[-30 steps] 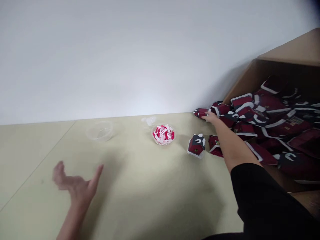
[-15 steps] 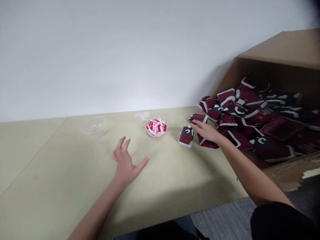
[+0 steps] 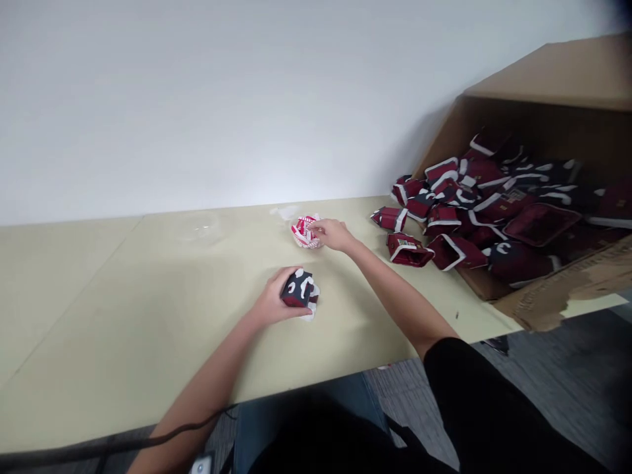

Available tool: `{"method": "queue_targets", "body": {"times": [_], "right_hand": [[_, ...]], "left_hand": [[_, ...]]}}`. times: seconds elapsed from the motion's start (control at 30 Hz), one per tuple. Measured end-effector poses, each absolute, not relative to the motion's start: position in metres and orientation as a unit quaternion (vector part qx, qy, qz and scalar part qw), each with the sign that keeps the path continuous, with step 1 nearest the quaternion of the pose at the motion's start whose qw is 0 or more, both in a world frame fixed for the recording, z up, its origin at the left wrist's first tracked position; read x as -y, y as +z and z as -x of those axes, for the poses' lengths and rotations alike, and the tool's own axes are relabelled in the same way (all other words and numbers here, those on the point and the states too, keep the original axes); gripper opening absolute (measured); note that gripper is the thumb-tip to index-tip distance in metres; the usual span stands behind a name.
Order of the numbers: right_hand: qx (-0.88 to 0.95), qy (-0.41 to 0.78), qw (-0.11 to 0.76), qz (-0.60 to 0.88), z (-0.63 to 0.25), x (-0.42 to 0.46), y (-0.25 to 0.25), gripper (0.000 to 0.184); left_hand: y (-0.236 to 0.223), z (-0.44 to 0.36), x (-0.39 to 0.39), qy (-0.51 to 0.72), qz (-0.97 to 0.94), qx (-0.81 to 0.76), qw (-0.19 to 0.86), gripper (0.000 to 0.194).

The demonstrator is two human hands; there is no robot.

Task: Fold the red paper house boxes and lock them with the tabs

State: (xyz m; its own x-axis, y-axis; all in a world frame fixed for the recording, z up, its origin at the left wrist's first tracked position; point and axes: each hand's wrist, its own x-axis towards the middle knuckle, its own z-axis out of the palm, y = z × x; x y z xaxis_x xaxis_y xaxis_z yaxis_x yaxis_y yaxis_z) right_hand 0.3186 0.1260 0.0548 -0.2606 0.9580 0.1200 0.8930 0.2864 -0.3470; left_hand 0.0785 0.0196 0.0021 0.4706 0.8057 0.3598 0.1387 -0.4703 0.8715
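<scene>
The red-and-black paper house [image 3: 299,289] sits wrapped in the left hand [image 3: 270,301], moved away from the pile since the earlier view, with open tabletop [image 3: 123,309] to its left. The right hand [image 3: 336,235] reaches narrowly into the bowl of pieces [image 3: 305,232] ahead; whether it grips one is unclear. The tipped cardboard box [image 3: 518,112] lies farther right.

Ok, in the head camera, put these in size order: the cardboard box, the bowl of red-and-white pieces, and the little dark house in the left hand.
1. Cardboard box, clearly the largest.
2. Bowl and little dark house look about alike. Hands partly cover both, so I can't rank them.
</scene>
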Motion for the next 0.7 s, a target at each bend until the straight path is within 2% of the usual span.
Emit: {"method": "queue_targets", "body": {"times": [0.17,0.3,0.43,0.57,0.63,0.7], "right_hand": [[0.820,0.120,0.102,0.551,-0.306,-0.156,0.062,0.033],[0.825,0.119,0.132,0.536,-0.312,-0.156,0.065,0.015],[0.800,0.114,0.240,0.538,-0.310,-0.140,0.056,0.026],[0.705,0.307,0.472,0.431,-0.289,-0.103,0.045,0.041],[0.672,0.395,0.507,0.367,-0.276,-0.081,0.045,0.045],[0.669,0.423,0.508,0.340,-0.265,-0.061,0.046,0.041]], "left_hand": [[-0.002,-0.067,-0.025,0.476,-0.647,-0.387,0.453,0.091],[-0.005,-0.060,-0.036,0.544,-0.538,-0.394,0.509,0.078],[-0.007,-0.058,-0.043,0.572,-0.440,-0.379,0.579,0.068],[-0.006,-0.060,-0.041,0.573,-0.404,-0.321,0.637,0.070],[-0.007,-0.060,-0.039,0.549,-0.401,-0.297,0.670,0.072],[-0.009,-0.059,-0.038,0.513,-0.400,-0.285,0.704,0.076]]}}
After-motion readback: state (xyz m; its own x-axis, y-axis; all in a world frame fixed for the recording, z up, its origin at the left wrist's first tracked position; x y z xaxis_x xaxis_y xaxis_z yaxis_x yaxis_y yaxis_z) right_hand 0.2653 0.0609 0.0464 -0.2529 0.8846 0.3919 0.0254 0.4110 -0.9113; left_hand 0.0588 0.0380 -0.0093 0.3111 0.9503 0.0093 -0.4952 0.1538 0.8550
